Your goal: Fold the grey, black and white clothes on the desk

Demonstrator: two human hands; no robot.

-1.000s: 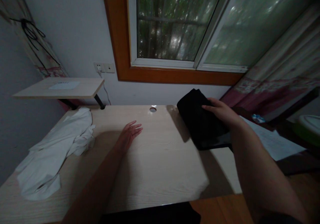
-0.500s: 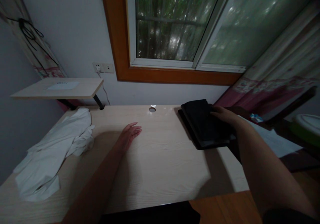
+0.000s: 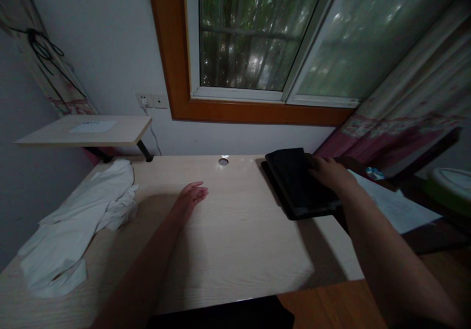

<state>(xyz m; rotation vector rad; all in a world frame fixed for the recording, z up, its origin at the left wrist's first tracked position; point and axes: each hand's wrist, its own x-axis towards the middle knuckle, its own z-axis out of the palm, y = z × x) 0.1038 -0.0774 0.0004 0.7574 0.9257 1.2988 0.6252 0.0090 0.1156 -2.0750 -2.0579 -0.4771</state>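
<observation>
1. Head view: the right hand [image 3: 331, 174] is on the black folded item [image 3: 290, 179], at the right side of the desk [image 3: 235, 240], its fingers bent over the far part; whether they grip or only press, I cannot tell
2. Beneath that item, a flat black layer [image 3: 278, 189] shows along the left edge, jutting out slightly
3. Empty, the left hand [image 3: 189, 199] has its fingers loosely extended and close together, well apart from the black item; contact with the desk cannot be told
4. The step in hand looks like placing or steadying the folded item; a release would call for lifting the fingers without dragging the upper part
5. White cloth [image 3: 81, 211] lies rumpled at the desk's left, near the raised shelf [image 3: 110, 138]
</observation>
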